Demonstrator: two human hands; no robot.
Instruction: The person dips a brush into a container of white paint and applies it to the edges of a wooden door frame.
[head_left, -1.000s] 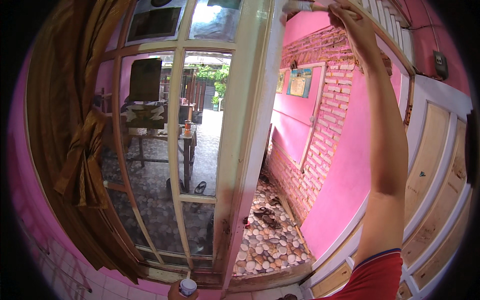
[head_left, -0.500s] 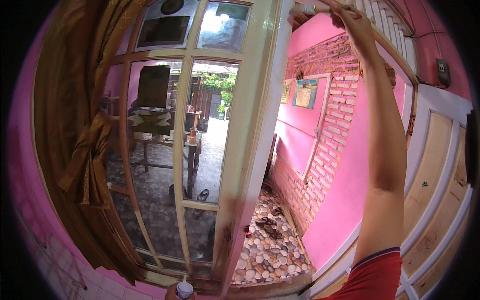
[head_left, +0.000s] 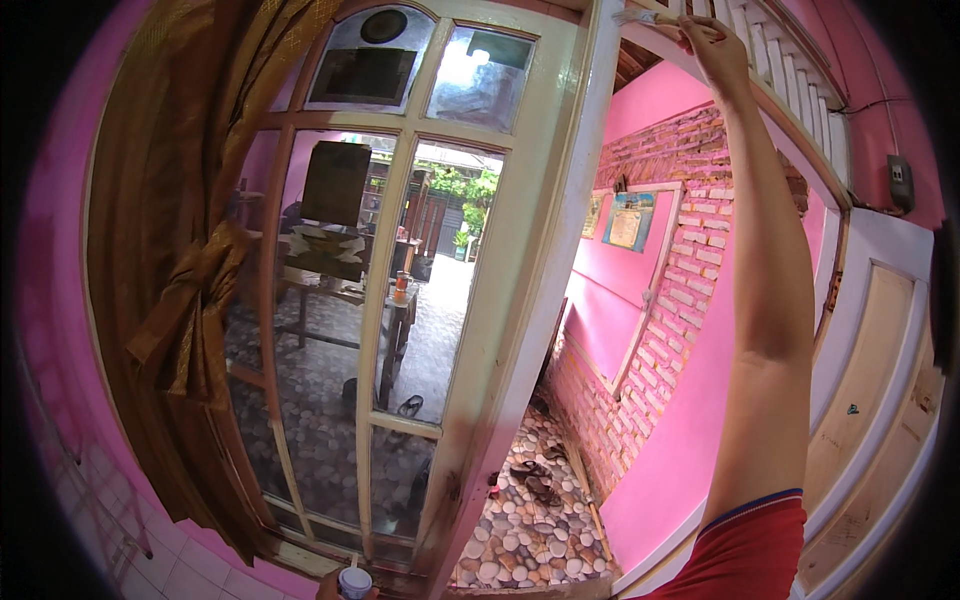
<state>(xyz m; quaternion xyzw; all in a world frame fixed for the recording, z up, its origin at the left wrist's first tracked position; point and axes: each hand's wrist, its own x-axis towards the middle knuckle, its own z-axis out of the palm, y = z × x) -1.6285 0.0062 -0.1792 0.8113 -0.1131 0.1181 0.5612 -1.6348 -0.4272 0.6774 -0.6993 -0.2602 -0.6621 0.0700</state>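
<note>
My right hand [head_left: 712, 52] is raised high at the upper right, its fingers closed round the handle of a paintbrush [head_left: 655, 17]. The brush lies nearly level, with its pale bristles at the upper part of the white door frame post [head_left: 566, 180]; whether they touch it I cannot tell. At the lower edge my left hand [head_left: 328, 588] grips a small white cup [head_left: 355, 581], with a thin pale stick showing at its rim. Most of the left hand is cut off by the picture's edge.
Left of the post stands a glass-paned window frame [head_left: 400, 270] with a brown tied curtain [head_left: 195, 280]. Through the doorway are a pebble-patterned floor [head_left: 530, 530] with sandals [head_left: 538, 478] and a pink and brick wall [head_left: 665, 290]. A panelled door [head_left: 865, 370] stands at right.
The view has shifted, so the window and doorway sit farther right and a little lower. My right hand still holds the brush near the post's top; the cup stays in my left hand.
</note>
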